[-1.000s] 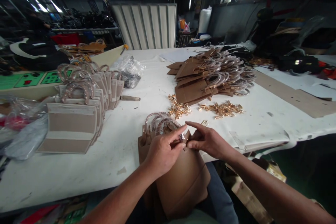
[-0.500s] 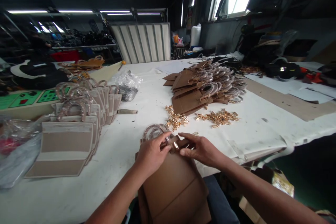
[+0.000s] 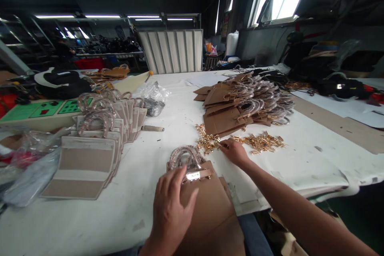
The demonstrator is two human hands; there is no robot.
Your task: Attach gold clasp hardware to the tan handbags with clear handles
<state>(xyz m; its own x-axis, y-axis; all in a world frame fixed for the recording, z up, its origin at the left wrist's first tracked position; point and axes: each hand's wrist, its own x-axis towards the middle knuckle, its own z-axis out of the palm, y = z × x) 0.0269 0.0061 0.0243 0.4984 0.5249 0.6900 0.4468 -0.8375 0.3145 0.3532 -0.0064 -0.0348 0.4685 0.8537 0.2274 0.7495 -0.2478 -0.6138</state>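
A brown leather bag panel (image 3: 210, 212) with wrapped handles (image 3: 185, 156) lies in front of me, over the table's front edge. A strap with a shiny metal plate (image 3: 193, 175) crosses it near the handles. My left hand (image 3: 171, 204) lies over the panel's left side, its fingers apart and the thumb spread. My right hand (image 3: 235, 152) reaches over the table, fingertips pinched at a small gold metal fitting at the edge of a loose pile of gold fittings (image 3: 207, 141). The fingers partly hide that piece. Another gold pile (image 3: 264, 143) lies to its right.
Stacked brown bag panels with wrapped handles (image 3: 222, 118) lie behind the gold fittings. At left stand beige bag panels (image 3: 85, 156) in a row. A wooden-handled tool (image 3: 153, 128), a clear plastic bag (image 3: 156, 95) and green printed sheets (image 3: 45, 109) are also on the white table (image 3: 141, 192).
My right hand has left the strap and moved forward to the gold fittings. My left hand has let go near the handles, drawn back and opened. The view has shifted slightly left.
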